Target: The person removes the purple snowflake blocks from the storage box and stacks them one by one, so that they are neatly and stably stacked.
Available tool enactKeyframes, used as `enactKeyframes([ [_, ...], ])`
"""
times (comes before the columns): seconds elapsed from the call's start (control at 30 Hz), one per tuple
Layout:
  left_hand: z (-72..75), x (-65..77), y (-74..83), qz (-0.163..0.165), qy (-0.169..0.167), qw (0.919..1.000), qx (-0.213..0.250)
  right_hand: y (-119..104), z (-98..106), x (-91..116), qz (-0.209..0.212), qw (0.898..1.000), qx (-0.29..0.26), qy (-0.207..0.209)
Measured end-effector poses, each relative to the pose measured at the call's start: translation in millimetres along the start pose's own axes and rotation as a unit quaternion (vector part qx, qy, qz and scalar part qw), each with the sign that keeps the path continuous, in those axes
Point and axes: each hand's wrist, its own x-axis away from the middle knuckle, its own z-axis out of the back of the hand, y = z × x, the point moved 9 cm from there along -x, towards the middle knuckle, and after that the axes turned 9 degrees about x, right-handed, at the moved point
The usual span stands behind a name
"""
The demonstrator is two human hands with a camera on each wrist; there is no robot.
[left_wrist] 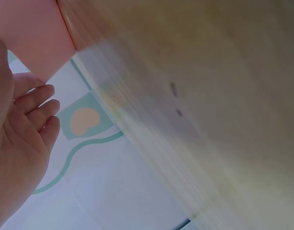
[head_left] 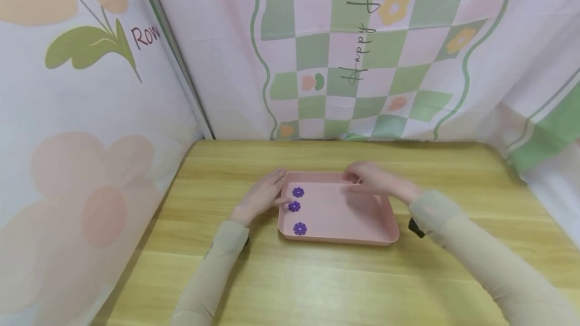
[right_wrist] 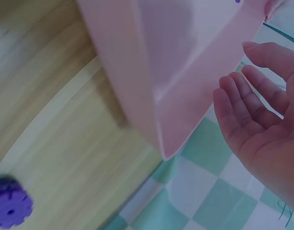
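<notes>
A shallow pink tray (head_left: 335,239) lies on the wooden table, with three purple notched, flower-shaped discs (head_left: 299,229) in a column along its left side. My left hand (head_left: 265,194) rests at the tray's back left corner. Its fingers lie along the outside of the rim, and the thumb reaches over the wall beside the middle disc (head_left: 294,206). Over the back wall, right of the middle, hovers my right hand (head_left: 373,180). In the right wrist view its fingers (right_wrist: 226,108) bend loosely, thumb apart, and the palm holds nothing.
Another purple notched disc (right_wrist: 11,210) shows at the lower left of the right wrist view, outside the tray. A checkered green and white curtain (head_left: 353,54) hangs behind the table's back edge. A flower-printed cloth (head_left: 81,165) borders the left side.
</notes>
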Motion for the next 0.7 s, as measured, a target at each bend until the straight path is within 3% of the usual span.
enactKeyframes([
  [0.33,-0.6,-0.3,-2.0,-0.002,0.011,0.9999,0.003,-20.4,-11.6,-25.0,0.039,0.999,0.003,0.012],
  [0.7,-2.4,-0.4,-2.6,0.000,0.006,0.9999,0.010,-37.2,-24.3,-49.4,0.049,0.999,-0.012,-0.002],
])
